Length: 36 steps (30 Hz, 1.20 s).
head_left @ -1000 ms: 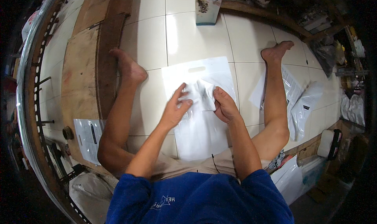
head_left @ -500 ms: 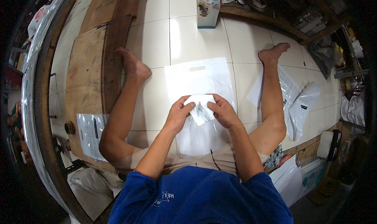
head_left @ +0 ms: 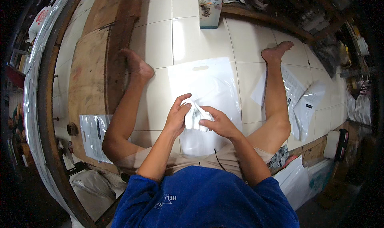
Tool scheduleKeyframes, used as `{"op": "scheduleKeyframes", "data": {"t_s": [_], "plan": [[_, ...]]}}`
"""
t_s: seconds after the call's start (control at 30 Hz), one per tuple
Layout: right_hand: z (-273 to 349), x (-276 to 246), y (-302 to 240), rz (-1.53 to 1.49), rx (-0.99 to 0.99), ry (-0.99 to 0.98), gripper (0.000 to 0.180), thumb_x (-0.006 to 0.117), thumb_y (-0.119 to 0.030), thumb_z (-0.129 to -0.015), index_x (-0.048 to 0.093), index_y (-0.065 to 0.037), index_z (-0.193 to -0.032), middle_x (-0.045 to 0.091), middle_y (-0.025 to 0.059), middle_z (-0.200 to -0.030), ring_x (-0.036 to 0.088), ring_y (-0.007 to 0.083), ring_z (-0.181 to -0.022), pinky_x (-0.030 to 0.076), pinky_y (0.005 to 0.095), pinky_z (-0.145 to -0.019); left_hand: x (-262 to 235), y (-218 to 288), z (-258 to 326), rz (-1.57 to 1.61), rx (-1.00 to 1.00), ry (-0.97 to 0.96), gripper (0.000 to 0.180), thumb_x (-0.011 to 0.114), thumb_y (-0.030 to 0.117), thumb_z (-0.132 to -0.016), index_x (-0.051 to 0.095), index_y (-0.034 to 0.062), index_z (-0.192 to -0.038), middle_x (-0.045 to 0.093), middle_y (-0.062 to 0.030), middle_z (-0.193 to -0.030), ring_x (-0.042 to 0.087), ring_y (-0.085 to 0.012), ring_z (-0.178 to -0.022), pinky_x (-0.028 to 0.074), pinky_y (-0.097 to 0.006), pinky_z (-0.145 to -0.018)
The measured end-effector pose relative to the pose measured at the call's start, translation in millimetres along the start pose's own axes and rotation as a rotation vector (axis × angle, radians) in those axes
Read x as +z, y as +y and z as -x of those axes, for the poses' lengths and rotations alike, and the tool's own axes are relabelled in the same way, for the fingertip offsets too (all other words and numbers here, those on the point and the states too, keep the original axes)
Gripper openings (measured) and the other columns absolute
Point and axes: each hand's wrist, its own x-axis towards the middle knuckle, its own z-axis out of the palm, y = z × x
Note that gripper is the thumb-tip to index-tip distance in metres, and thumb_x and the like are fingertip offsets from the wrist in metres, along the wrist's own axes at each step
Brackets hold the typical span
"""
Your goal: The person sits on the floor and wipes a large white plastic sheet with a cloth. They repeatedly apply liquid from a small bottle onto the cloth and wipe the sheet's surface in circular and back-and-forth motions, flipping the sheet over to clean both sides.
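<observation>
In the head view, the left hand (head_left: pixel 176 118) and the right hand (head_left: pixel 219 123) meet above a large flat white plastic bag with a cut-out handle (head_left: pixel 208 92), which lies on the cream tiled floor (head_left: pixel 188 40) between the person's outstretched legs. Both hands have their grip closed on a small folded white piece of cloth or plastic with a dark print (head_left: pixel 196 116), held between them just over the bag. A second white plastic bag (head_left: pixel 93 134) lies on the floor to the left, beside a wooden board (head_left: pixel 88 68).
</observation>
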Motion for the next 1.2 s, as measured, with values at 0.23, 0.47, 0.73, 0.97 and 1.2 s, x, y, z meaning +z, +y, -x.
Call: {"op": "scheduleKeyframes", "data": {"t_s": [0.23,0.47,0.73,0.97,1.2], "plan": [[4,2,16,-0.011,0.084,-0.008,0.027,0.063,-0.024,-0.094,0.064,-0.003,-0.111,0.062,0.0008,-0.085,0.055,0.0075,-0.073,0.046,0.0247,-0.062,-8,-36,-5,-0.202,0.052,0.051,0.030,0.057,0.007,-0.095,0.054,0.0045,-0.124,0.054,0.0005,-0.080,0.051,-0.0059,-0.074,0.044,-0.022,-0.066],[-9,7,18,-0.104,-0.171,0.251,0.024,0.065,-0.020,-0.091,0.064,-0.002,-0.109,0.065,0.0028,-0.090,0.061,0.0132,-0.082,0.049,0.0278,-0.071,10,-74,-19,-0.310,0.137,0.048,0.033,0.052,0.008,-0.098,0.047,0.0049,-0.131,0.056,-0.0029,-0.094,0.053,-0.0105,-0.085,0.046,-0.025,-0.076],[-52,-52,20,0.569,-0.004,0.399,0.027,0.064,-0.018,-0.089,0.061,0.003,-0.105,0.065,0.0154,-0.098,0.062,0.0244,-0.087,0.049,0.0350,-0.078,-48,-38,-67,-1.034,0.287,0.198,0.040,0.056,0.016,-0.094,0.050,-0.0006,-0.130,0.056,-0.0164,-0.124,0.055,-0.0249,-0.111,0.046,-0.035,-0.092],[-134,-22,31,0.990,-0.195,0.146,0.019,0.058,-0.013,-0.087,0.061,0.004,-0.094,0.053,0.0248,-0.095,0.055,0.0388,-0.101,0.048,0.0450,-0.085,-107,-7,-94,-1.987,0.399,-0.036,0.092,0.062,0.053,-0.086,0.025,-0.0015,-0.150,0.016,-0.0221,-0.159,0.005,-0.0394,-0.148,0.004,-0.056,-0.118],[-174,19,30,1.123,-0.054,0.196,0.011,0.056,-0.012,-0.089,0.058,-0.001,-0.090,0.055,0.0223,-0.105,0.064,0.0328,-0.087,0.056,0.0408,-0.073,-114,-16,-98,-1.966,0.465,-0.035,0.095,0.059,0.058,-0.085,0.026,-0.0060,-0.147,0.020,-0.0261,-0.156,0.011,-0.0441,-0.145,0.007,-0.060,-0.116]]}}
